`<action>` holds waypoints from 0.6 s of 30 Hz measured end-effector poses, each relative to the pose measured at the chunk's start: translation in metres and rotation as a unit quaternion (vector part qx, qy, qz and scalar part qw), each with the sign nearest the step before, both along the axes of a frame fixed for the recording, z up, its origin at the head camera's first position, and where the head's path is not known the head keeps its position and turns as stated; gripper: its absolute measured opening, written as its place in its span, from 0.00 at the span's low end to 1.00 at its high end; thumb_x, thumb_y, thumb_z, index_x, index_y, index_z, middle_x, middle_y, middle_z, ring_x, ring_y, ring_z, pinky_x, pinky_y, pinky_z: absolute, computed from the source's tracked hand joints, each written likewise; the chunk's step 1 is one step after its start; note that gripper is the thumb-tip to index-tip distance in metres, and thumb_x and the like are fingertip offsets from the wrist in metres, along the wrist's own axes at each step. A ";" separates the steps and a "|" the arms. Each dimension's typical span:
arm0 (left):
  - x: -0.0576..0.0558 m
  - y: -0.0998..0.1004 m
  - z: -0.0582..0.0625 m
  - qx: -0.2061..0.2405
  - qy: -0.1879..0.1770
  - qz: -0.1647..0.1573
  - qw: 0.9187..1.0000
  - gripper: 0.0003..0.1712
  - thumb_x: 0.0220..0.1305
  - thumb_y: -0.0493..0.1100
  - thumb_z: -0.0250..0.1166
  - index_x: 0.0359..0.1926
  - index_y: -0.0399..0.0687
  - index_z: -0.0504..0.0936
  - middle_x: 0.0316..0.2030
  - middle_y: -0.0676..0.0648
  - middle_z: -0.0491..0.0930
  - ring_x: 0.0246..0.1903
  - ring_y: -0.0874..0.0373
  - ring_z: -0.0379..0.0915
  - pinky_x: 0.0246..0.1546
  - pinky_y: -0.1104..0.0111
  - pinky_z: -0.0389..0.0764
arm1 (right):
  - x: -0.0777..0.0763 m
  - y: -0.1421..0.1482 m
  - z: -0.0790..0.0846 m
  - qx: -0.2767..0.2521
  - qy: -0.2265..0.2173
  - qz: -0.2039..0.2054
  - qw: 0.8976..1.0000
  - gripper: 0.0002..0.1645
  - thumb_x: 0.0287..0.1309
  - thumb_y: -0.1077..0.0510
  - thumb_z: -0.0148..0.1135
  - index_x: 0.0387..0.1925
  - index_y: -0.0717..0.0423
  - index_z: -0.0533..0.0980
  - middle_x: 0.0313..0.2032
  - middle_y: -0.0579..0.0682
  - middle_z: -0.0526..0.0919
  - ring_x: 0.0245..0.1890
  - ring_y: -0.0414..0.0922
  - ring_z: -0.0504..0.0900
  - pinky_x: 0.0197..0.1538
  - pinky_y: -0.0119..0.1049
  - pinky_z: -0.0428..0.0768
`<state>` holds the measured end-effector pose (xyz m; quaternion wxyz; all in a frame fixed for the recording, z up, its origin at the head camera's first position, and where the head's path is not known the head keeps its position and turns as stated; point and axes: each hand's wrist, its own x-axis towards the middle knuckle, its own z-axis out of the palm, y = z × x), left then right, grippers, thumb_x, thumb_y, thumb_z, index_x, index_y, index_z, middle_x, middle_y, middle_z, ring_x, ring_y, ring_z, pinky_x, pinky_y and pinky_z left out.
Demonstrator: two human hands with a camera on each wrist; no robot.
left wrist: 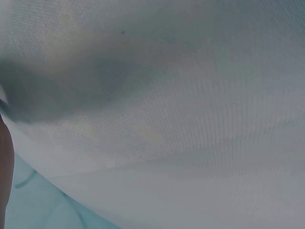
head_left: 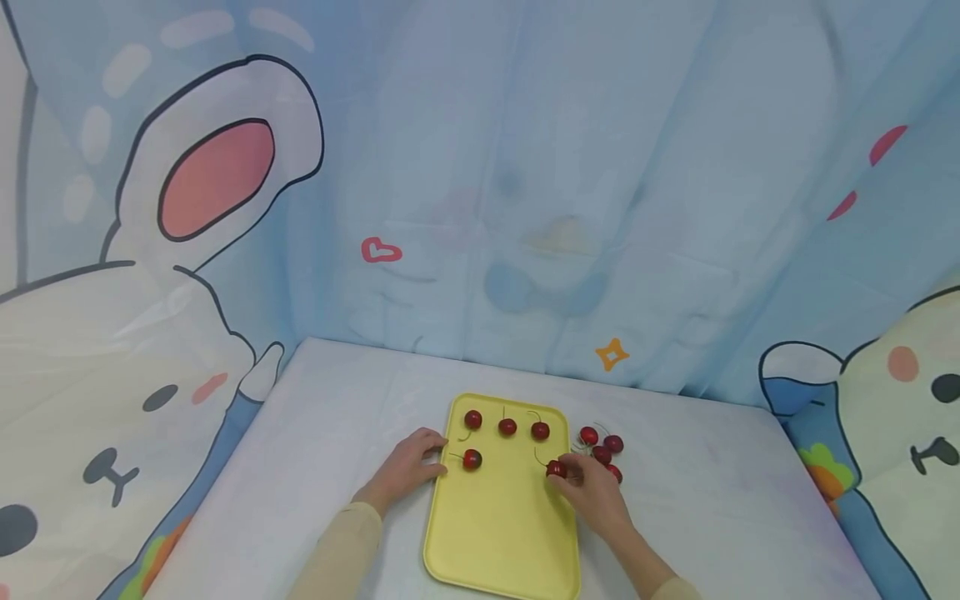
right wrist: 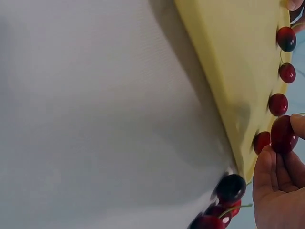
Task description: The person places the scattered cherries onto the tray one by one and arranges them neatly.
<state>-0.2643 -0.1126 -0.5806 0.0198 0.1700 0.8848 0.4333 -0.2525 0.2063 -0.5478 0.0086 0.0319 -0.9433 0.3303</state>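
A yellow tray lies on the white table. Between thumb and fingers, my right hand pinches a dark red cherry with its stem over the tray's right side; the right wrist view shows this held cherry close up. Three cherries, one of them the middle cherry, form a row along the tray's far end. Another cherry sits below the left one. My left hand touches the tray's left rim with fingertips and thumb. Only a sliver of a finger shows in the left wrist view.
Several loose cherries with stems cluster on the table just right of the tray, beside my right hand. The white tablecloth extends on both sides. A blue cartoon-printed curtain hangs behind and at the sides of the table.
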 end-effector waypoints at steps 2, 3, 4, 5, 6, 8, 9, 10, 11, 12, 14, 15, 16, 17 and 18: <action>0.000 0.000 0.000 -0.001 -0.002 0.001 1.000 0.23 0.60 0.38 0.69 0.56 0.35 0.78 0.51 0.45 0.76 0.52 0.50 0.74 0.58 0.57 0.76 | -0.003 -0.005 -0.001 0.000 0.005 0.007 1.000 0.20 0.53 0.56 0.72 0.47 0.60 0.80 0.37 0.49 0.83 0.37 0.43 0.78 0.42 0.39 0.82; 0.000 0.000 0.000 -0.001 -0.002 0.001 1.000 0.23 0.60 0.38 0.69 0.56 0.35 0.78 0.51 0.45 0.75 0.52 0.50 0.74 0.58 0.57 0.76 | -0.005 -0.008 -0.001 -0.001 0.007 0.010 1.000 0.20 0.53 0.56 0.72 0.47 0.60 0.81 0.37 0.49 0.83 0.37 0.43 0.78 0.42 0.38 0.82; 0.000 0.000 0.000 -0.003 0.000 0.001 1.000 0.23 0.60 0.38 0.69 0.56 0.35 0.78 0.51 0.45 0.76 0.52 0.50 0.74 0.58 0.57 0.76 | -0.006 -0.011 -0.001 -0.002 0.008 0.013 1.000 0.20 0.53 0.57 0.72 0.47 0.60 0.81 0.36 0.49 0.83 0.37 0.43 0.78 0.41 0.38 0.82; -0.001 0.000 0.000 -0.003 0.002 0.000 1.000 0.23 0.60 0.38 0.69 0.56 0.35 0.78 0.51 0.45 0.76 0.52 0.50 0.74 0.57 0.57 0.76 | -0.008 -0.013 -0.002 -0.003 0.009 0.015 1.000 0.20 0.53 0.57 0.72 0.47 0.60 0.81 0.36 0.49 0.83 0.36 0.43 0.78 0.41 0.38 0.82; -0.001 0.000 0.000 -0.003 0.002 -0.001 1.000 0.23 0.60 0.38 0.69 0.55 0.35 0.78 0.51 0.45 0.76 0.51 0.50 0.74 0.57 0.58 0.76 | -0.009 -0.016 -0.002 -0.004 0.009 0.018 1.000 0.20 0.53 0.57 0.72 0.46 0.60 0.81 0.36 0.49 0.83 0.36 0.43 0.78 0.41 0.38 0.82; -0.001 0.000 -0.001 -0.003 0.005 -0.001 1.000 0.23 0.59 0.38 0.69 0.55 0.35 0.78 0.50 0.45 0.76 0.51 0.50 0.74 0.57 0.58 0.76 | -0.011 -0.021 -0.002 -0.006 0.008 0.022 1.000 0.20 0.53 0.57 0.72 0.46 0.61 0.81 0.36 0.49 0.83 0.36 0.43 0.79 0.41 0.38 0.82; -0.001 0.000 -0.001 -0.004 0.006 0.000 1.000 0.23 0.59 0.38 0.70 0.55 0.35 0.79 0.50 0.45 0.76 0.51 0.50 0.74 0.57 0.58 0.76 | -0.011 -0.024 -0.002 -0.006 0.007 0.024 1.000 0.20 0.53 0.57 0.72 0.46 0.61 0.80 0.36 0.49 0.83 0.36 0.42 0.78 0.41 0.38 0.82; -0.001 0.000 -0.001 -0.004 0.006 0.000 1.000 0.23 0.59 0.38 0.70 0.55 0.35 0.79 0.50 0.45 0.76 0.51 0.50 0.74 0.57 0.57 0.76 | -0.012 -0.027 -0.003 -0.006 0.005 0.024 1.000 0.19 0.53 0.57 0.72 0.46 0.61 0.80 0.36 0.48 0.83 0.36 0.42 0.78 0.41 0.37 0.82; -0.001 0.000 -0.001 -0.004 0.005 0.000 1.000 0.23 0.59 0.38 0.69 0.55 0.35 0.79 0.50 0.45 0.76 0.51 0.50 0.74 0.57 0.57 0.76 | -0.012 -0.030 -0.002 -0.006 0.005 0.024 1.000 0.19 0.53 0.57 0.72 0.46 0.61 0.80 0.36 0.48 0.83 0.35 0.42 0.78 0.40 0.37 0.82; 0.000 0.000 -0.001 -0.005 0.005 0.001 1.000 0.23 0.59 0.38 0.69 0.55 0.36 0.79 0.50 0.45 0.76 0.51 0.51 0.74 0.57 0.57 0.76 | -0.012 -0.032 -0.003 -0.007 0.002 0.024 1.000 0.19 0.53 0.57 0.72 0.46 0.61 0.80 0.36 0.48 0.82 0.35 0.42 0.78 0.40 0.37 0.82; 0.000 0.000 -0.001 -0.005 0.005 0.000 1.000 0.23 0.60 0.38 0.69 0.55 0.36 0.79 0.51 0.45 0.76 0.51 0.51 0.74 0.57 0.57 0.76 | -0.013 -0.037 -0.004 -0.007 -0.002 0.027 1.000 0.19 0.53 0.58 0.72 0.46 0.61 0.80 0.36 0.49 0.82 0.35 0.42 0.78 0.40 0.38 0.82; 0.000 0.000 0.000 -0.006 0.005 0.000 1.000 0.23 0.60 0.38 0.69 0.55 0.36 0.79 0.51 0.45 0.76 0.52 0.51 0.74 0.57 0.57 0.76 | -0.014 -0.039 -0.005 -0.007 -0.003 0.029 1.000 0.19 0.53 0.58 0.72 0.46 0.62 0.80 0.37 0.50 0.82 0.35 0.43 0.78 0.40 0.38 0.82; 0.000 0.000 0.000 -0.006 0.005 0.000 1.000 0.23 0.60 0.38 0.69 0.55 0.36 0.79 0.51 0.45 0.76 0.52 0.50 0.74 0.57 0.57 0.76 | -0.015 -0.042 -0.005 -0.006 -0.005 0.031 0.999 0.19 0.53 0.58 0.72 0.46 0.62 0.80 0.37 0.50 0.82 0.35 0.43 0.78 0.40 0.38 0.82; 0.000 0.000 0.000 -0.005 0.005 0.000 1.000 0.23 0.60 0.38 0.69 0.55 0.35 0.79 0.51 0.45 0.76 0.52 0.50 0.74 0.57 0.57 0.76 | -0.015 -0.044 -0.006 -0.006 -0.006 0.033 0.999 0.20 0.53 0.58 0.72 0.46 0.62 0.80 0.38 0.50 0.82 0.36 0.43 0.78 0.40 0.39 0.82; 0.000 0.000 0.001 -0.004 0.004 0.000 1.000 0.23 0.60 0.38 0.69 0.55 0.35 0.79 0.51 0.45 0.76 0.52 0.50 0.74 0.57 0.57 0.76 | -0.016 -0.045 -0.007 -0.005 -0.006 0.035 0.999 0.20 0.53 0.57 0.73 0.46 0.61 0.80 0.38 0.51 0.82 0.36 0.43 0.78 0.41 0.39 0.82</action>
